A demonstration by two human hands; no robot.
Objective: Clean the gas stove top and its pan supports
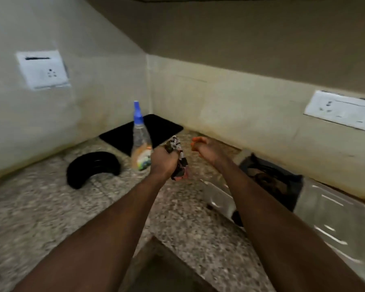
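Observation:
The steel gas stove (329,209) runs along the right wall, with a dark, soiled burner area (272,178) at its near end. My left hand (163,163) grips a patterned cloth (180,163) bunched in its fist, above the granite counter. A clear spray bottle with a blue cap (140,142) stands just left of that hand. My right hand (204,149) hovers a little to the right of the cloth, fingers loosely curled and holding nothing. The view is motion-blurred.
A black curved object (91,167) lies on the speckled counter (51,207) at the left. A black mat (156,129) sits in the corner. Wall sockets are at the left (43,69) and right (341,110). A counter edge drops away at bottom centre.

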